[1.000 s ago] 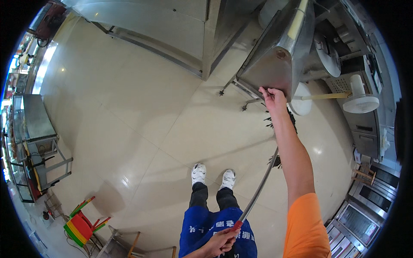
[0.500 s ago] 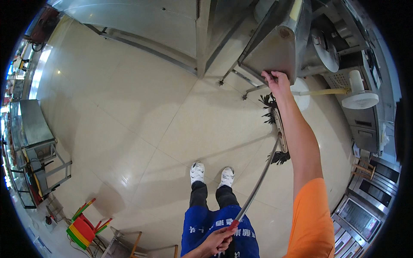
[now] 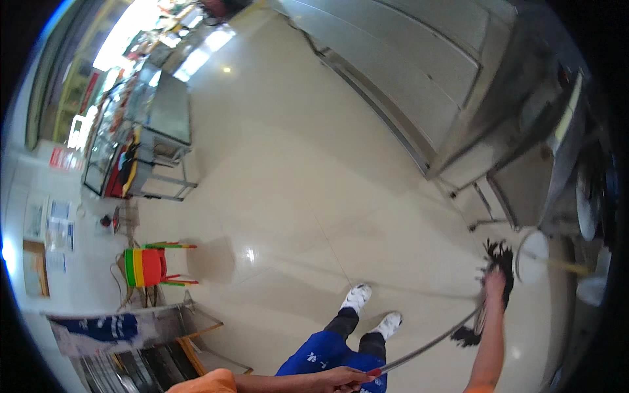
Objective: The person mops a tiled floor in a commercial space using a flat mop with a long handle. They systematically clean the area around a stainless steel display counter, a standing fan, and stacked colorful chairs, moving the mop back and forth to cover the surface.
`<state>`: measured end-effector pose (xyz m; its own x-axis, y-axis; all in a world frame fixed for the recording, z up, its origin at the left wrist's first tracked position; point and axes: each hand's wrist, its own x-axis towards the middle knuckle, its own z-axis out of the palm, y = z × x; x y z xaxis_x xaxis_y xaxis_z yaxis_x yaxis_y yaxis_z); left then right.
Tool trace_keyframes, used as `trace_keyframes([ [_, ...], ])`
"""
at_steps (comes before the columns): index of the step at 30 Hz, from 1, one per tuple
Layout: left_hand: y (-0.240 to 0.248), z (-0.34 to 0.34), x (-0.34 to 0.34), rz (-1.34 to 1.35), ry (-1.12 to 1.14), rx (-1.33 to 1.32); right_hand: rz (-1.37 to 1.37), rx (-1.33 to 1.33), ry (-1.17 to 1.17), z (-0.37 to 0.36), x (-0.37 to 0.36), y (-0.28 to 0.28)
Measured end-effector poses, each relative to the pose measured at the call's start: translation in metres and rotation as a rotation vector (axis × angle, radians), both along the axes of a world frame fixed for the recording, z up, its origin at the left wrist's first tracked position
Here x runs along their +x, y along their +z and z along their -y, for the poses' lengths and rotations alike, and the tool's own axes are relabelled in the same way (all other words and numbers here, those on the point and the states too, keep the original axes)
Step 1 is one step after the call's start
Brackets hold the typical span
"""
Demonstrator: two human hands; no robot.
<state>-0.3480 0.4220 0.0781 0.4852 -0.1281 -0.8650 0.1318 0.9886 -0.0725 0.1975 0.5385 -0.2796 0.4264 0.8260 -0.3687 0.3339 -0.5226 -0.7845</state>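
Observation:
In the head view my left hand (image 3: 344, 378) is closed around the red end of a mop's handle, low in the picture. The mop's thin grey metal handle (image 3: 422, 348) slants up and right to its flat head, whose black strands (image 3: 466, 336) lie on the floor. My right hand (image 3: 496, 283) is reached out at the right, overlapping the far strands of the mop head. Its fingers are blurred against the dark strands, so I cannot make out their pose or whether they touch the mop.
A steel cabinet (image 3: 406, 72) and a steel stand on legs (image 3: 517, 190) stand far right, near a white round lid-like object (image 3: 532, 257). Stacked red, yellow and green chairs (image 3: 149, 267) stand left. A steel table (image 3: 167, 108) is beyond them. Pale tiled floor (image 3: 282, 190) lies between.
My view has swung left, so the surroundings shift rightward. My right hand has left the steel stand's edge and now appears over the mop head. My left hand keeps hold of the handle.

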Motion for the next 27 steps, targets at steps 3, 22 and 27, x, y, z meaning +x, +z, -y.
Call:
trace_keyframes([
  [3,0.003,0.057,-0.008,-0.094,0.168,-0.181,0.144,-0.589,0.055,0.158,-0.133,0.015],
  [22,-0.109,0.050,-0.065,0.514,0.430,-0.585,-0.416,-0.498,-0.743,0.170,-0.236,-0.027],
  [27,-0.114,0.034,-0.203,0.424,0.542,-0.588,-0.364,-0.535,-0.697,0.112,-0.389,-0.031],
])
